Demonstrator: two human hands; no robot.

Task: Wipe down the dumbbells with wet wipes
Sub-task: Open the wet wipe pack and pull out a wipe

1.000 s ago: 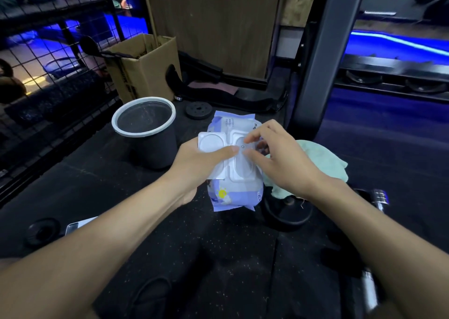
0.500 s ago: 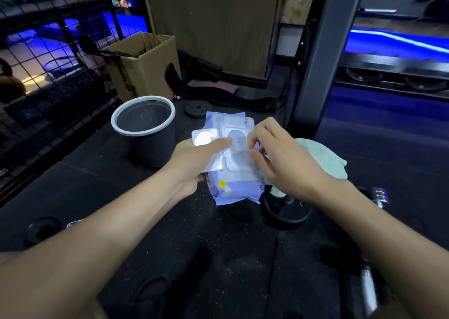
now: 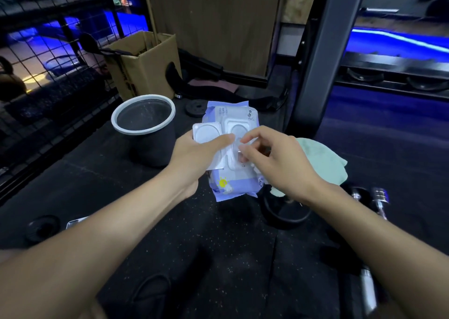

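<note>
We hold the wet wipes pack [image 3: 234,185] in our left hand [image 3: 194,158], a soft lilac plastic pouch with a small yellow sun printed near its lower end; our grip wraps the pack's left edge, thumb pressed flat across the hard white lid [image 3: 206,134], which is flipped open to the left. Our right hand [image 3: 274,163] hovers over the oval opening in a narrow pinch, its fingertips [image 3: 244,140] meeting on a glossy, crinkled film; whether a wipe is caught there we cannot tell. Just beyond that hand lies a crumpled pale green cloth [image 3: 323,163], and below it the dumbbell [image 3: 364,197], with a round black plate and ribbed chrome handle, on the speckled rubber floor [image 3: 218,246]. Left of the pack stands a dark round bucket [image 3: 145,129] with a white rim
</note>
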